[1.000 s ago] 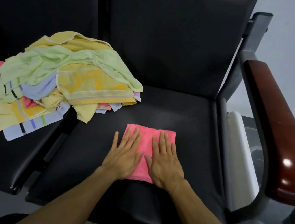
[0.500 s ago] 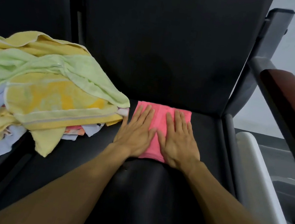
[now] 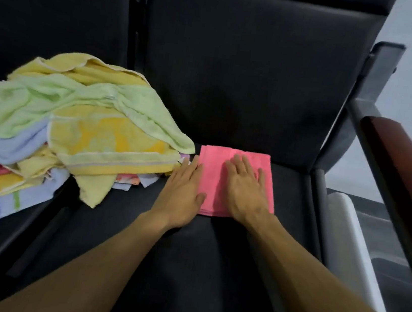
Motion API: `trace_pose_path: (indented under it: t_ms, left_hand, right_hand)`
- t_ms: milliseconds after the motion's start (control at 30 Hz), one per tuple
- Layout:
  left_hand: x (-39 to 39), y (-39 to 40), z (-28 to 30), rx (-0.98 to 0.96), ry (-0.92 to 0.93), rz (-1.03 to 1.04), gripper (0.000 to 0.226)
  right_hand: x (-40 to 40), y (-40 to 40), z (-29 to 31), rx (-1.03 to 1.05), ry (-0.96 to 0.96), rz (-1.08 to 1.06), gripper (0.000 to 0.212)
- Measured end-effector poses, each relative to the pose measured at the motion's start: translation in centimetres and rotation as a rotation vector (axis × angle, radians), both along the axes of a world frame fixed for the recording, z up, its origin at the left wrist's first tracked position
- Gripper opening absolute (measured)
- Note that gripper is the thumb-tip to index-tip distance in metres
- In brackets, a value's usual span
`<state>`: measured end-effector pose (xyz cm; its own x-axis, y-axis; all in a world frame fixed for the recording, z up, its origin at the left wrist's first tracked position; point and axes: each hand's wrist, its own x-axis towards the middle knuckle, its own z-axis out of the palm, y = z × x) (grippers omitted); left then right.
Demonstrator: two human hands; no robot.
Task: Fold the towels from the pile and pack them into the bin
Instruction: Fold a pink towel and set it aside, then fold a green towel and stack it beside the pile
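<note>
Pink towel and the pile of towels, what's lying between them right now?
In the head view, the left hand lies flat between the pink towel and the pile, overlapping the pink towel's left edge.

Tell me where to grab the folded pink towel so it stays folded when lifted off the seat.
Grip the folded pink towel by its two side edges, thumbs on top and fingers slid beneath. It lies flat with stacked layers showing along its near edge, so clamping all layers should keep them together. The left hand and right hand already rest near those sides.

Folded towel (image 3: 235, 165): on seat (image 3: 211, 262), near backrest (image 3: 238, 68).
Pile (image 3: 70, 131): left of towel, just beside.
L hand (image 3: 184, 192): on towel's left edge.
R hand (image 3: 245, 188): flat on towel.
Armrest (image 3: 401, 188): far right.
</note>
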<state>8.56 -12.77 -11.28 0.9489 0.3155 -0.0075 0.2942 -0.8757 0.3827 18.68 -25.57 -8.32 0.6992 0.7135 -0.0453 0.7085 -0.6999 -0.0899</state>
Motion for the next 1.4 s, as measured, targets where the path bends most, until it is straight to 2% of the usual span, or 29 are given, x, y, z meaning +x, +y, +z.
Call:
trace_pose_path:
  t_ms: [100, 267, 333, 433, 533, 633, 700, 767, 867, 967, 1067, 1133, 1267, 1400]
  left_hand:
    - [-3.1, 2.6, 1.8, 0.026, -0.071, 0.109, 0.066]
    - [-6.4, 7.0, 5.9, 0.179, -0.138, 0.164, 0.055]
    - [-7.0, 8.5, 6.5, 0.235, -0.153, 0.195, 0.054]
    - [-7.4, 10.3, 6.1, 0.165, -0.125, 0.214, 0.050]
    - [-7.5, 10.8, 5.2, 0.108, -0.043, 0.162, 0.056]
    - [-7.4, 10.6, 5.0, 0.064, -0.049, 0.166, 0.055]
    - [-7.5, 10.2, 5.5, 0.009, -0.069, 0.196, 0.054]
    - [-7.6, 9.8, 6.4, -0.096, -0.144, 0.270, 0.060]
    - [-7.7, 8.8, 8.2, -0.098, -0.177, 0.292, 0.071]
    - [-7.9, 7.3, 10.2, -0.004, -0.140, 0.245, 0.047]
    - [-8.4, 4.9, 13.1, 0.117, -0.241, 0.257, 0.014]
    - [-9.0, 2.5, 14.8, 0.158, -0.315, 0.230, 0.016]
    - [-10.5, -3.3, 15.7, 0.162, -0.426, 0.141, 0.021]
    - [-11.8, -8.2, 13.1, 0.056, -0.493, 0.131, 0.014]
  right_hand:
    - [-3.4, 3.0, 1.2, 0.077, 0.118, 0.088, 0.066]
    - [-6.8, 9.3, 2.5, 0.179, 0.181, 0.202, 0.061]
    - [-7.3, 11.1, 2.8, 0.200, 0.222, 0.213, 0.069]
    - [-7.5, 13.2, 2.3, 0.205, 0.218, 0.208, 0.079]
    - [-7.6, 14.3, 1.9, 0.213, 0.213, 0.182, 0.077]
    - [-7.8, 14.5, 2.5, 0.229, 0.174, 0.143, 0.079]
    - [-7.9, 14.0, 3.3, 0.299, 0.084, 0.122, 0.066]
    - [-8.0, 13.4, 3.7, 0.425, 0.018, 0.142, 0.038]
    - [-8.1, 12.1, 4.4, 0.573, 0.097, 0.085, 0.015]
    - [-8.7, 9.8, 6.6, 0.619, 0.150, 0.022, 0.014]
    - [-10.2, 6.0, 9.3, 0.713, 0.160, 0.021, 0.028]
    - [-11.2, 3.3, 10.9, 0.774, 0.189, -0.025, 0.034]
    - [-13.0, -2.0, 11.9, 0.861, 0.114, -0.130, 0.005]
    - [-15.5, -6.4, 9.7, 0.954, 0.244, -0.218, 0.021]
